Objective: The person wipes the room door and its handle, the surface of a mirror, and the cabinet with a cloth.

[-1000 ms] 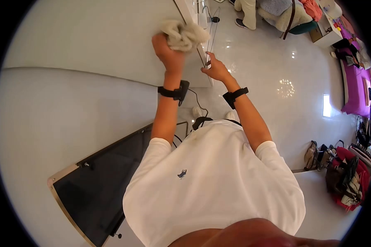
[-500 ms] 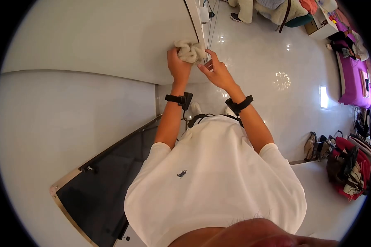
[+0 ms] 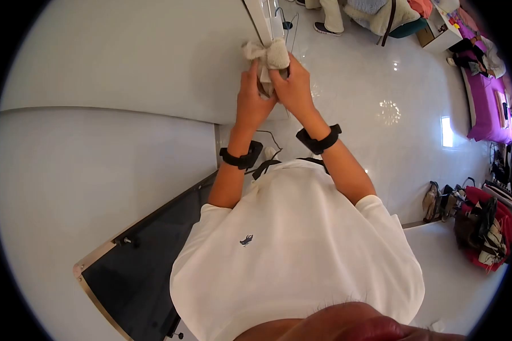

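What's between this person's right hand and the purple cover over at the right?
In the head view, just bare, glossy pale floor with bright light reflections lies between the right hand, which holds a beige cloth, and the purple cover.

One head-worn wide-angle view, steeply downward and forward from close above the white shirt (image 3: 301,244).

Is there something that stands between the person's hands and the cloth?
Nothing visible stands in the way: the left hand and the right hand both already touch the cloth. The white panel is beside them, not between.
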The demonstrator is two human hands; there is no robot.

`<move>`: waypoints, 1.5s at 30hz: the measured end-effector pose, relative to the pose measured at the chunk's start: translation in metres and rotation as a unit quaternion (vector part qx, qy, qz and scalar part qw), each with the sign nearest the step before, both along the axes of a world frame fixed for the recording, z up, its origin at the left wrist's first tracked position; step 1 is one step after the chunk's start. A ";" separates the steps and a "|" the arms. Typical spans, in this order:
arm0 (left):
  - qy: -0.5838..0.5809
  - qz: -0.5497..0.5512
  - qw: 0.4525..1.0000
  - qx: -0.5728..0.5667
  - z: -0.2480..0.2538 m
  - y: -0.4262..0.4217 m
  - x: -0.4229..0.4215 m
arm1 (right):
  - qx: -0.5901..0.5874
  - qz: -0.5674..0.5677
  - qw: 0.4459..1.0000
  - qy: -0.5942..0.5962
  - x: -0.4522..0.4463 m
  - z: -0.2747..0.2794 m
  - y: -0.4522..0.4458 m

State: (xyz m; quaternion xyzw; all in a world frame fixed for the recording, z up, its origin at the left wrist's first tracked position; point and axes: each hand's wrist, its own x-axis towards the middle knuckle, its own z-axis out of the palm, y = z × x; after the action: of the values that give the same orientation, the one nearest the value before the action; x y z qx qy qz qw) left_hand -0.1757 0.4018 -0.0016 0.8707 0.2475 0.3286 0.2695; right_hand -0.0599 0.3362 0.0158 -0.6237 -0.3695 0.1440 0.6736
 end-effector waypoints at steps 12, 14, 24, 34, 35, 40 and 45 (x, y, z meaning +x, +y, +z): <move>0.029 -0.031 0.981 -0.192 -0.002 0.008 -0.008 | -0.059 0.031 0.997 -0.043 0.008 -0.005 -0.002; -0.002 -0.059 0.968 -0.245 0.002 0.018 -0.005 | -0.030 0.026 0.999 -0.028 0.008 -0.013 -0.003; 0.002 -0.311 0.842 -0.441 -0.032 0.003 -0.051 | -0.138 0.237 0.960 -0.064 0.029 -0.042 -0.096; 0.068 -0.256 0.878 -0.398 -0.021 -0.047 0.007 | -0.086 0.119 0.967 0.211 0.080 -0.060 -0.151; 0.055 -0.180 0.934 -0.304 -0.034 -0.037 0.008 | -0.087 0.062 0.981 0.160 0.087 -0.069 -0.155; 0.060 0.102 0.982 -0.149 -0.104 -0.021 -0.003 | -0.105 -0.057 0.986 0.119 0.113 -0.106 -0.158; 0.071 0.091 0.978 -0.174 -0.134 -0.034 0.010 | -0.130 0.066 0.989 -0.032 0.121 -0.096 -0.151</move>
State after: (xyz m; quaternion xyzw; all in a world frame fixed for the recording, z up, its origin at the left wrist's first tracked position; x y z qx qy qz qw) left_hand -0.1653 0.3680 -0.1356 0.8054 0.3979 0.2408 0.3675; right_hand 0.0611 0.1848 -0.0805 -0.6849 -0.4093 0.2145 0.5633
